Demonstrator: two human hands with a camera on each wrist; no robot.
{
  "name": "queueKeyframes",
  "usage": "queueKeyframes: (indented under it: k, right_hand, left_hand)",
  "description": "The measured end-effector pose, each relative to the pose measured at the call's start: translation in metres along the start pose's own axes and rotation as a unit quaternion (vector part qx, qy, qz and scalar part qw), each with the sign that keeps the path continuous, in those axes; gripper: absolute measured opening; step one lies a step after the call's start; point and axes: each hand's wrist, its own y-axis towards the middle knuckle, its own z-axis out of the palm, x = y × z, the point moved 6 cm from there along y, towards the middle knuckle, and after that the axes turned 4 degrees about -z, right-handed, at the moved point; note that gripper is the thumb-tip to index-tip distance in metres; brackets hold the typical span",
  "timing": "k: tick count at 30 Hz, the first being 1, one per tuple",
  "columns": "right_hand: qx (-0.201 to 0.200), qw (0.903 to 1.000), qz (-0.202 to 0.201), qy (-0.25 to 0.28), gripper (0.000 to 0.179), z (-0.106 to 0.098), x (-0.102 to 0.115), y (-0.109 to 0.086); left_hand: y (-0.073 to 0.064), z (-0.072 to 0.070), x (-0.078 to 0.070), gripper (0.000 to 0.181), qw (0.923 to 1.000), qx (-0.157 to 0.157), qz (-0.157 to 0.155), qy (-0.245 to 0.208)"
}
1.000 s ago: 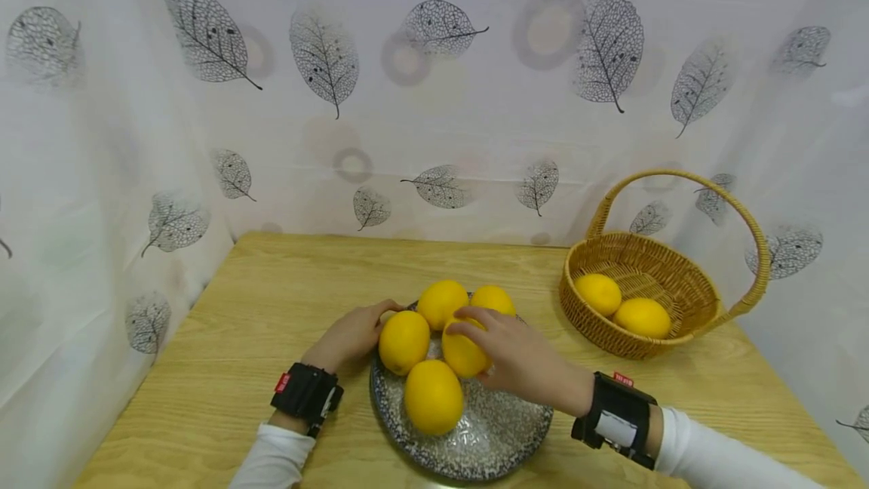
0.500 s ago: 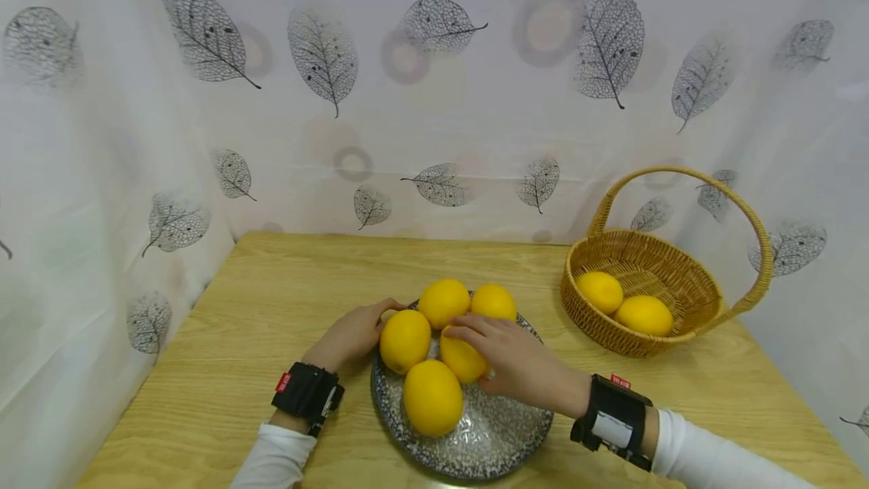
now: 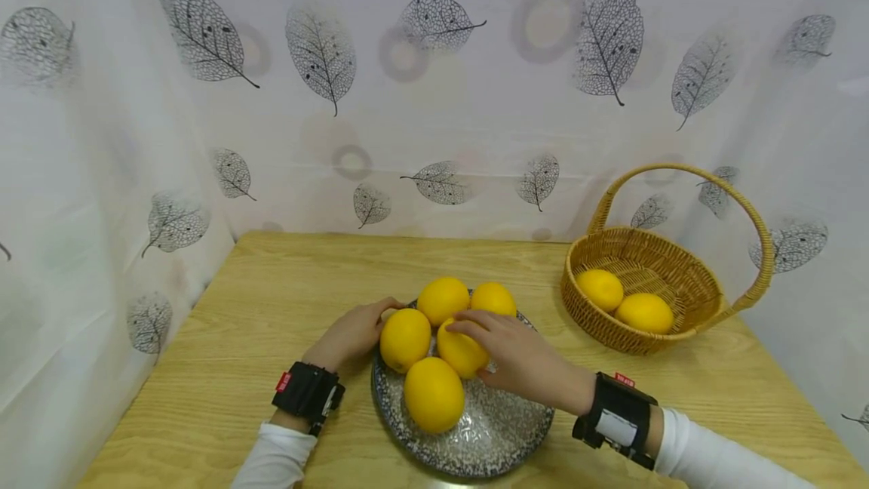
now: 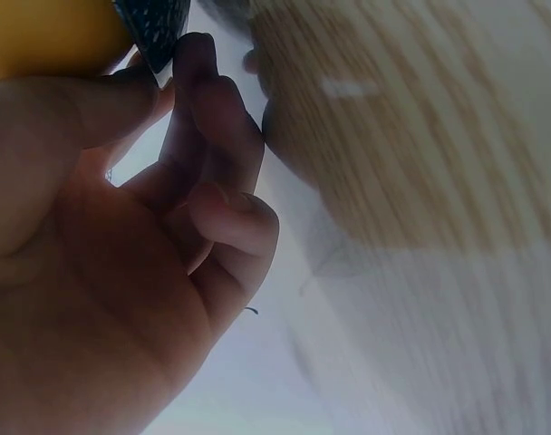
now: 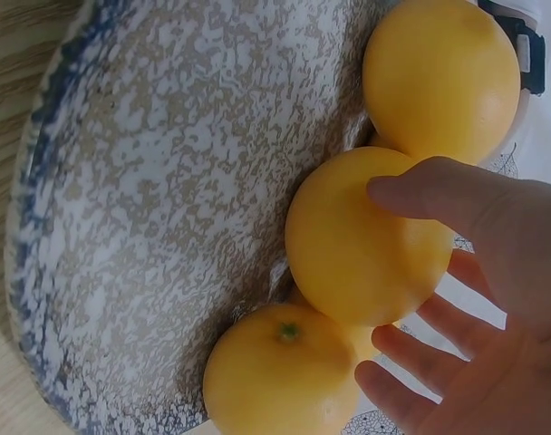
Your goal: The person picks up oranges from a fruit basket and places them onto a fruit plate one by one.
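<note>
My right hand (image 3: 519, 357) curls round an orange (image 5: 371, 240) on the speckled grey plate (image 3: 502, 436). In the right wrist view the thumb lies on top of that fruit, and the other fingers are at its far side. Several other oranges sit close about it; one (image 3: 434, 396) is in front, another (image 3: 405, 339) at the left. My left hand (image 3: 349, 338) holds the plate's left rim, pinched between thumb and fingers in the left wrist view (image 4: 158, 36). In the head view its fingertips are partly hidden behind the left fruit.
A wicker basket (image 3: 686, 270) with a tall arched handle stands at the right of the wooden table (image 3: 271, 285). Two yellow fruits (image 3: 645, 313) lie inside it. A leaf-patterned curtain (image 3: 434, 112) hangs behind and at both sides.
The orange under my right hand has shifted slightly left on the plate, with the hand still round it. My left hand keeps its place at the rim.
</note>
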Motion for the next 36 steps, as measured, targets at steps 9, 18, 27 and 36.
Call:
queueKeyframes:
  k: [9,18,27,36]
  right_hand:
    - [-0.007,0.9999,0.009,0.006,0.073,-0.007,-0.001,-0.004]
    - [-0.011,0.9999,0.009,0.0,0.072,-0.006,-0.001,-0.006]
    - [-0.005,0.9998,0.016,0.013,0.074,-0.006,0.0,-0.009]
    - [-0.002,0.9995,0.017,0.028,0.072,-0.006,0.002,-0.011]
  left_hand:
    - [0.0,-0.002,0.002,0.038,1.0,-0.003,-0.004,0.001]
    - [0.0,-0.001,0.002,0.039,1.0,0.002,-0.004,0.0]
    - [0.001,0.0,0.002,0.038,1.0,0.001,0.001,-0.003]
    - [0.001,0.001,0.004,0.038,1.0,0.0,0.002,0.0]
